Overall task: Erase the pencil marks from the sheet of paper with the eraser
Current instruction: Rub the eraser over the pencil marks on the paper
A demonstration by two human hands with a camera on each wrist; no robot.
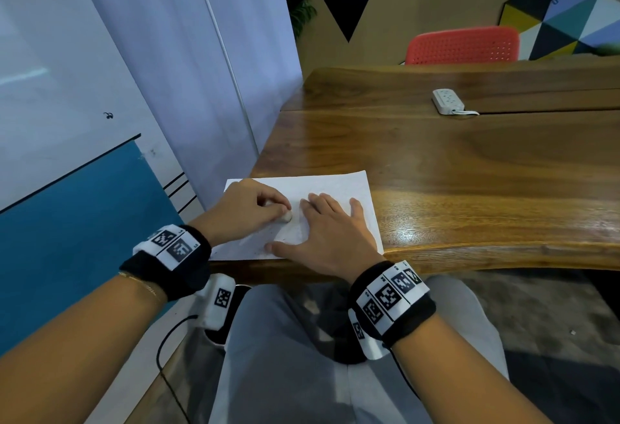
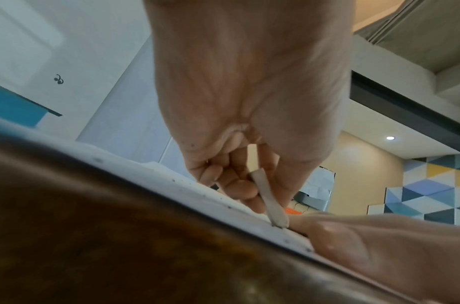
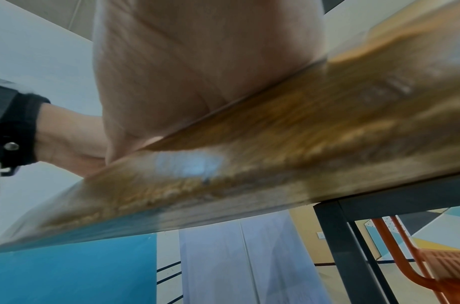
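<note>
Left grip (image 1: 250, 210): fingers pinch the eraser (image 1: 287, 218), its tip on the sheet of paper (image 1: 339, 188).
Right grip (image 1: 323, 232): flat, fingers straight, pinning the sheet.
Sheet: tabletop (image 1: 469, 172) near edge.
Key relation: faint marks lie at 6 o'clock of the eraser, which leans upright, between both hands.

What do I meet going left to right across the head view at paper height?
Blue panel → left hand → eraser → right hand → bare paper → bare table.
</note>
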